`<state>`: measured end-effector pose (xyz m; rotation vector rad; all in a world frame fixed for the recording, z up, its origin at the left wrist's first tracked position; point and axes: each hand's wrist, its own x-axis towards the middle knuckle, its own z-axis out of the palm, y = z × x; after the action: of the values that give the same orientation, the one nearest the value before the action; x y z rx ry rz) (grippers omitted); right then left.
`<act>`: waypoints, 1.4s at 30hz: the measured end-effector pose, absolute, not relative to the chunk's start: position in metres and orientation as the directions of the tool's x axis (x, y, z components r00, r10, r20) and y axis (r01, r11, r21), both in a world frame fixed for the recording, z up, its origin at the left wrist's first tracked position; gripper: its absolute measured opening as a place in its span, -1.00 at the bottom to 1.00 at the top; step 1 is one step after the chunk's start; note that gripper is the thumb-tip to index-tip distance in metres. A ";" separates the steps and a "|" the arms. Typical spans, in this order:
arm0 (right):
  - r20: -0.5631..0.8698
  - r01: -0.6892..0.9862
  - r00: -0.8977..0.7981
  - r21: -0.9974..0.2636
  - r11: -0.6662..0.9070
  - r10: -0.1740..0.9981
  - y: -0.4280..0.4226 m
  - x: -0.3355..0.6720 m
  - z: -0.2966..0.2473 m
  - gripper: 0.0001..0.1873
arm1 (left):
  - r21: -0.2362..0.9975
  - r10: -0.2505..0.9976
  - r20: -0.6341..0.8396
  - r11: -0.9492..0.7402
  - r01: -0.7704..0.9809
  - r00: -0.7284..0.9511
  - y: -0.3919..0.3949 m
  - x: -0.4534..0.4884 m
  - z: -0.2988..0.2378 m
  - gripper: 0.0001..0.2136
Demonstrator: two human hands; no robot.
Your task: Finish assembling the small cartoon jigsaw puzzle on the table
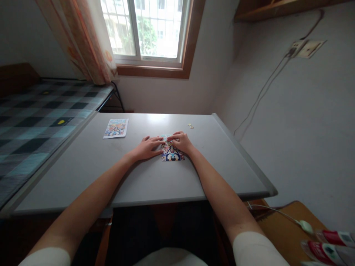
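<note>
A small colourful jigsaw puzzle (172,155) lies flat in the middle of the grey table (144,181). My left hand (146,147) rests palm down at its left edge, fingers stretched flat toward the upper part of the puzzle. My right hand (181,142) covers the puzzle's upper right part, fingers curled and pressing down on the pieces. The fingertips of both hands almost meet over the puzzle's top. A printed reference picture (116,128) lies flat to the far left of the hands.
A few loose puzzle pieces (190,126) lie at the far right of the table. A bed with a checked cover (36,118) adjoins the table's left side. A wooden stool (288,229) with a cable and red-white items stands at lower right.
</note>
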<state>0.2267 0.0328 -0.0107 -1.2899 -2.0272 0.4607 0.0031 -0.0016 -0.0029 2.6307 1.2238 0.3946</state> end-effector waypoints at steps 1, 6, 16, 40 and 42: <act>0.349 0.648 -0.277 -0.621 0.442 0.895 0.032 0.227 -0.010 -0.66 | 0.301 0.771 0.152 -0.633 0.714 0.619 -0.002 0.003 -0.003 -0.54; 0.325 0.582 -0.271 -0.695 0.423 0.906 0.029 0.227 -0.008 -0.62 | 0.306 0.767 0.148 -0.636 0.709 0.625 -0.002 0.002 -0.001 -0.53; 0.297 0.884 0.138 -0.468 0.018 0.945 0.037 0.250 -0.010 -0.56 | 0.315 0.771 0.137 -0.629 0.710 0.622 -0.002 0.002 -0.001 -0.52; 0.284 0.879 0.221 -0.472 -0.064 0.933 0.048 0.271 -0.013 -0.64 | 0.314 0.764 0.140 -0.638 0.704 0.630 -0.002 0.002 -0.001 -0.53; 0.254 0.881 0.231 -0.464 -0.091 0.939 0.046 0.271 -0.012 -0.61 | 0.314 0.763 0.140 -0.638 0.703 0.630 -0.002 0.002 -0.001 -0.53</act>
<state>0.2712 0.0461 -0.0120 -1.9854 -1.6652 0.1448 0.0018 -0.0019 -0.0014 2.6233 1.1993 0.3839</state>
